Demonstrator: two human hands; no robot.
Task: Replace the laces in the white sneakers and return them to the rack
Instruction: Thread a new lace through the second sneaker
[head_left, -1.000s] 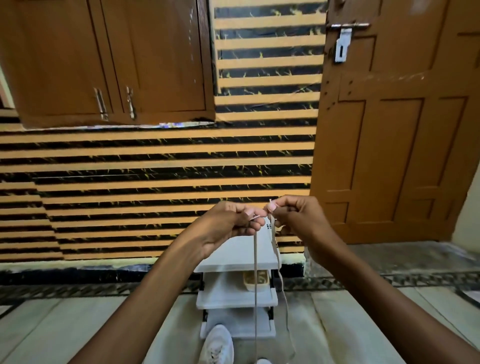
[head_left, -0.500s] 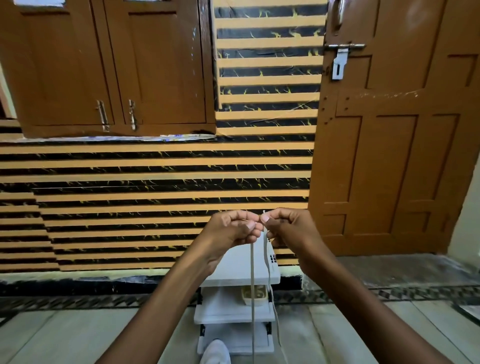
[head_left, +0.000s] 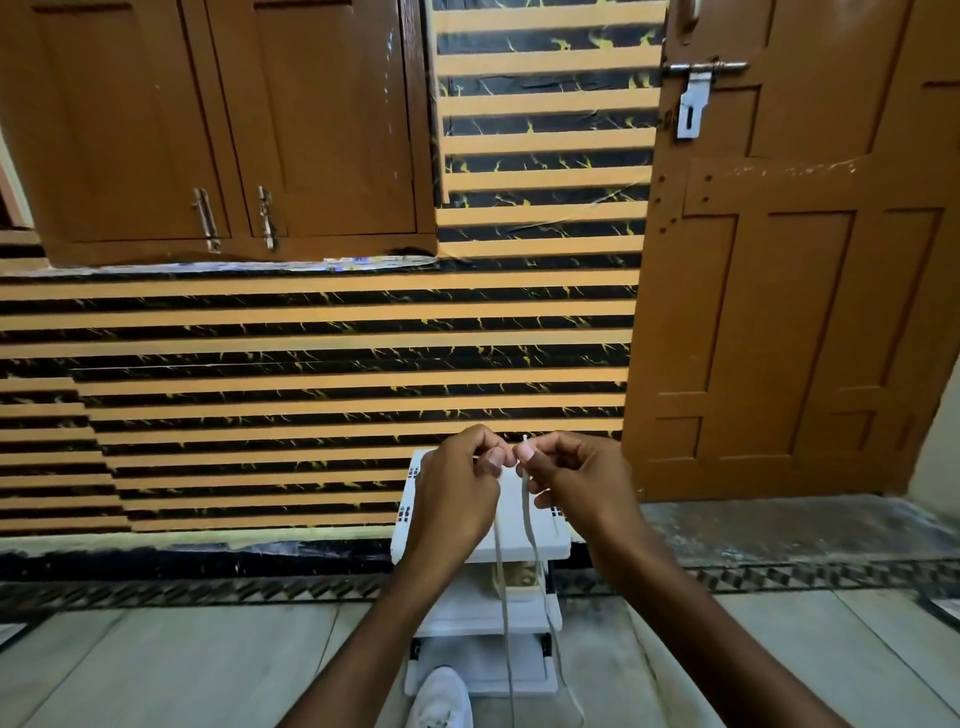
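The left hand (head_left: 457, 491) and right hand (head_left: 584, 480) each have a grip pinched on the lace (head_left: 531, 525), its strands hanging straight down.

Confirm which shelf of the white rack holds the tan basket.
The middle shelf: the tan basket sits there, partly behind the hanging lace strands. The top shelf and bottom shelf show no basket.

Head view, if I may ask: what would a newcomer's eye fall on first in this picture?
First, the left hand and right hand together at lower centre, each pinching a pale lace whose two strands hang down. Behind them, an orange-and-black striped wall fills the frame, a brown door at right. Below stand a white rack and, at the bottom edge, a white sneaker.
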